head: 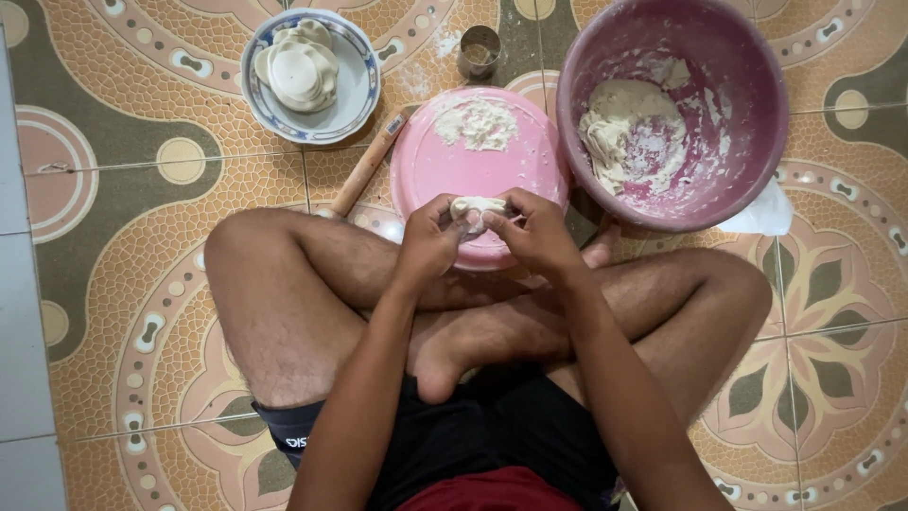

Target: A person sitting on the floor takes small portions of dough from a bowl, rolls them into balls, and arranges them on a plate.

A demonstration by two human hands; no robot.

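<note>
Crossed bare legs rest on a patterned tile floor (123,151) as left hand (427,241) and right hand (541,235) pinch a dough piece (476,205) together over a pink round board (454,166) holding loose dough. At 1 o'clock, a pink basin (757,104) contains dough; at 11 o'clock, a patterned bowl (359,90) stacks shaped pieces.

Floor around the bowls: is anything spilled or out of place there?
Yes. White flour is dusted on the floor tiles between the blue-rimmed bowl and the small cup. A rolling pin lies partly under the pink lid.
</note>
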